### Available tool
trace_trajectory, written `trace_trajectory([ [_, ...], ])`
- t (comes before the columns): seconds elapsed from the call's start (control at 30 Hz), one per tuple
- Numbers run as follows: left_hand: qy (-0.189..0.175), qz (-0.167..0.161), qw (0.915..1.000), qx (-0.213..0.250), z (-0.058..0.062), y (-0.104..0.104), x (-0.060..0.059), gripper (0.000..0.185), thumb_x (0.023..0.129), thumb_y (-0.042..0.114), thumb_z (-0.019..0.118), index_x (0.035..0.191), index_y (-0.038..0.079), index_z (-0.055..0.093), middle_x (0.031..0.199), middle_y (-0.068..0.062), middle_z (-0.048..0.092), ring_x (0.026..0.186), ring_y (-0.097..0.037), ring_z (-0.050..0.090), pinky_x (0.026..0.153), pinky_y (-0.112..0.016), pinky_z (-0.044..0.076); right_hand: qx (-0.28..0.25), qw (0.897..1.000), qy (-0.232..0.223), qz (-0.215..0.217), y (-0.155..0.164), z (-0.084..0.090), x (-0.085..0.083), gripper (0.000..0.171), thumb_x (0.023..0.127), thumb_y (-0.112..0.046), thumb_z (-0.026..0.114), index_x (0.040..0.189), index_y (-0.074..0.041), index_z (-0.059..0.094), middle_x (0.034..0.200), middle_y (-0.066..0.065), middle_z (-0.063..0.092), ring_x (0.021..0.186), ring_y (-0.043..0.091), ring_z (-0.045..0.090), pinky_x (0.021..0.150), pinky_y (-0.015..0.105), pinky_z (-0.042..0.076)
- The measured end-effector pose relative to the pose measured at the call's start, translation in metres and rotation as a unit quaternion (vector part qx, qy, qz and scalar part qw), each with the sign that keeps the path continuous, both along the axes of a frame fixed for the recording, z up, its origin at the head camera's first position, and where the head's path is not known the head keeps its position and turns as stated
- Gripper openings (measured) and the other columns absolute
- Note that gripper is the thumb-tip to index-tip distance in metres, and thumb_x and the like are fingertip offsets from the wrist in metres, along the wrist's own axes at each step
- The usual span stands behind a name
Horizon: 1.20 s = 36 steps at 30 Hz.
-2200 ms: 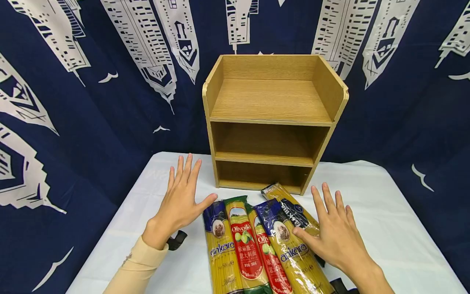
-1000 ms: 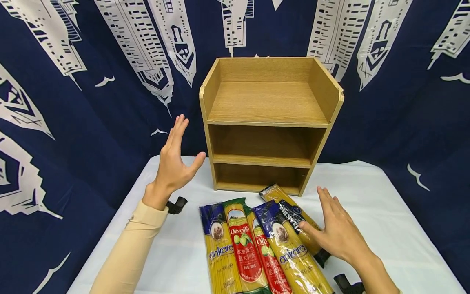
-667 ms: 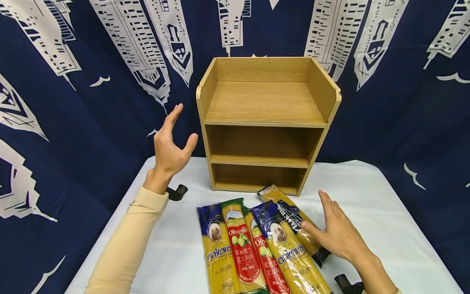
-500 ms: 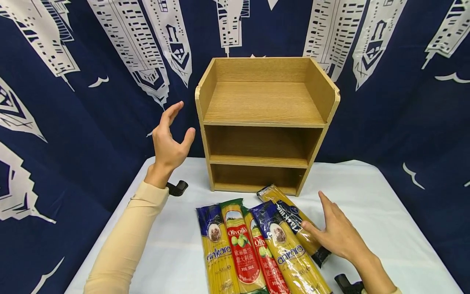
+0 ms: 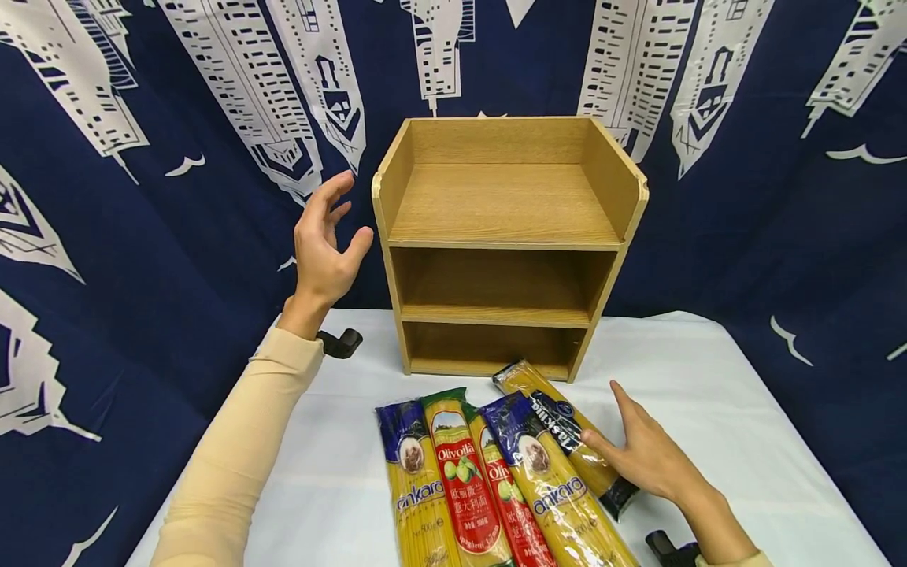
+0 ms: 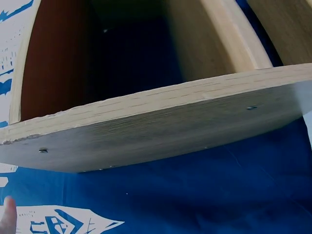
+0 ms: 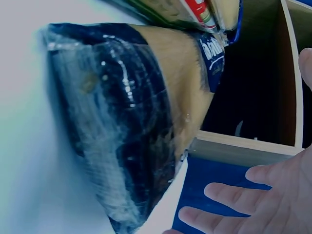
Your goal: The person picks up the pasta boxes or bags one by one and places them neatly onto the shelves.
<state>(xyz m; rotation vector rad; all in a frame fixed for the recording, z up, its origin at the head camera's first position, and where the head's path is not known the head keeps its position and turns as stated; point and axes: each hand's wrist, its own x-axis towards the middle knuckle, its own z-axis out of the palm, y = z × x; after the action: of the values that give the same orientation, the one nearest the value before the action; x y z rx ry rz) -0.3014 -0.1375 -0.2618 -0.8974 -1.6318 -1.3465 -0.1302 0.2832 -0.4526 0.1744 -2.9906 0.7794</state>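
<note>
My left hand (image 5: 322, 248) is raised beside the upper left side of a wooden shelf unit (image 5: 503, 205), fingers loosely bent, thumb apart, holding nothing. In the left wrist view the shelf's side panel (image 6: 161, 131) fills the middle, with one fingertip (image 6: 8, 217) at the lower left. My right hand (image 5: 645, 453) hovers with spread fingers by a dark-labelled spaghetti packet (image 5: 560, 421), which the right wrist view shows close up. Beside that packet lie two blue-topped "ankara" packets, left (image 5: 425, 524) and right (image 5: 560, 504), and two red-labelled "Olivoilà" packets, one fuller in view (image 5: 468, 480), one partly covered (image 5: 516, 512).
The unit has a top tray and two bare compartments, the middle (image 5: 496, 283) and the lower (image 5: 492, 346). It stands at the back of a white-covered table (image 5: 333, 472), before a navy curtain (image 5: 212, 276) with white building prints. A black wrist mount (image 5: 342, 343) juts from my left wrist.
My left hand has risen from beside the packets to the shelf's upper left side, its fingers bending. My right hand has turned slightly sideways near the packets. The packets lie as before.
</note>
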Motion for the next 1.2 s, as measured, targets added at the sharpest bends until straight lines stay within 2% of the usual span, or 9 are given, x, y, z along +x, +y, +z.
trace_trajectory([
  [0.1, -0.022, -0.05, 0.9985, -0.007, 0.001, -0.004, -0.014, 0.083, 0.087, 0.042, 0.072, 0.138, -0.017, 0.045, 0.142, -0.027, 0.05, 0.135, -0.037, 0.047, 0.108, -0.047, 0.042, -0.006, 1.0, -0.001, 0.007, 0.002, -0.003, -0.003, 0.098, 0.095, -0.053, 0.062, 0.158, 0.005, 0.016, 0.146, 0.042, 0.038, 0.13, 0.06, 0.043, 0.098, 0.071, 0.039],
  [0.2, -0.044, -0.102, 0.9938, 0.009, 0.004, -0.006, -0.021, 0.094, 0.085, 0.054, 0.076, 0.139, -0.016, 0.045, 0.144, -0.022, 0.051, 0.137, -0.037, 0.045, 0.109, -0.052, 0.041, -0.017, 1.0, -0.008, 0.011, 0.003, -0.007, -0.005, 0.095, 0.096, -0.052, 0.061, 0.158, 0.005, 0.017, 0.143, 0.041, 0.043, 0.128, 0.059, 0.045, 0.098, 0.071, 0.04],
  [0.23, -0.048, -0.117, 0.9918, 0.017, 0.006, -0.005, -0.022, 0.093, 0.084, 0.053, 0.077, 0.139, -0.015, 0.045, 0.143, -0.021, 0.052, 0.136, -0.038, 0.045, 0.109, -0.053, 0.04, -0.02, 1.0, -0.013, 0.011, 0.003, -0.008, -0.006, 0.094, 0.097, -0.051, 0.061, 0.158, 0.005, 0.017, 0.142, 0.04, 0.045, 0.128, 0.059, 0.046, 0.097, 0.071, 0.04],
  [0.33, -0.056, -0.155, 0.9855, 0.043, 0.009, -0.004, -0.024, 0.074, 0.087, 0.032, 0.076, 0.137, -0.015, 0.048, 0.14, -0.02, 0.055, 0.135, -0.042, 0.046, 0.108, -0.053, 0.042, -0.028, 0.999, -0.027, 0.01, 0.004, -0.01, -0.008, 0.093, 0.097, -0.051, 0.06, 0.158, 0.006, 0.018, 0.139, 0.039, 0.049, 0.126, 0.057, 0.049, 0.096, 0.07, 0.042],
  [0.43, -0.058, -0.179, 0.9809, 0.049, 0.012, -0.003, -0.025, 0.06, 0.085, 0.011, 0.067, 0.135, -0.016, 0.049, 0.139, -0.024, 0.055, 0.134, -0.042, 0.047, 0.108, -0.052, 0.043, -0.027, 0.999, -0.038, 0.006, 0.005, -0.012, -0.009, 0.093, 0.097, -0.052, 0.06, 0.157, 0.006, 0.02, 0.135, 0.036, 0.054, 0.121, 0.054, 0.054, 0.093, 0.067, 0.044],
  [0.63, -0.073, -0.203, 0.9757, 0.039, 0.014, -0.003, -0.032, 0.053, 0.085, 0.004, 0.059, 0.133, -0.017, 0.051, 0.139, -0.029, 0.054, 0.135, -0.036, 0.049, 0.108, -0.05, 0.043, -0.025, 0.998, -0.06, 0.009, 0.008, -0.015, -0.014, 0.093, 0.095, -0.055, 0.061, 0.155, 0.007, 0.025, 0.126, 0.027, 0.061, 0.107, 0.04, 0.064, 0.087, 0.059, 0.051],
  [0.83, -0.088, -0.238, 0.9652, 0.061, 0.015, 0.002, -0.04, 0.046, 0.085, -0.004, 0.053, 0.127, -0.02, 0.054, 0.133, -0.032, 0.057, 0.128, -0.032, 0.054, 0.106, -0.038, 0.045, -0.054, 0.994, -0.095, 0.014, 0.009, -0.018, -0.018, 0.091, 0.09, -0.052, 0.07, 0.15, 0.008, 0.036, 0.112, 0.015, 0.067, 0.089, 0.02, 0.066, 0.078, 0.043, 0.054],
  [1.0, -0.08, -0.242, 0.9642, 0.073, 0.016, 0.007, -0.047, 0.043, 0.083, -0.006, 0.055, 0.122, -0.023, 0.056, 0.127, -0.032, 0.061, 0.123, -0.031, 0.057, 0.105, -0.035, 0.045, -0.082, 0.99, -0.113, 0.025, 0.01, -0.019, -0.02, 0.084, 0.086, -0.046, 0.077, 0.143, 0.007, 0.047, 0.105, 0.01, 0.069, 0.087, 0.017, 0.063, 0.074, 0.038, 0.053],
  [1.2, -0.08, -0.241, 0.9625, 0.094, 0.014, 0.009, -0.055, 0.032, 0.081, -0.009, 0.057, 0.111, -0.015, 0.065, 0.121, -0.023, 0.066, 0.122, -0.032, 0.059, 0.104, -0.034, 0.045, -0.107, 0.985, -0.124, 0.052, 0.012, -0.017, -0.023, 0.074, 0.08, -0.038, 0.084, 0.133, 0.007, 0.056, 0.099, 0.009, 0.067, 0.081, 0.017, 0.062, 0.07, 0.036, 0.053],
])
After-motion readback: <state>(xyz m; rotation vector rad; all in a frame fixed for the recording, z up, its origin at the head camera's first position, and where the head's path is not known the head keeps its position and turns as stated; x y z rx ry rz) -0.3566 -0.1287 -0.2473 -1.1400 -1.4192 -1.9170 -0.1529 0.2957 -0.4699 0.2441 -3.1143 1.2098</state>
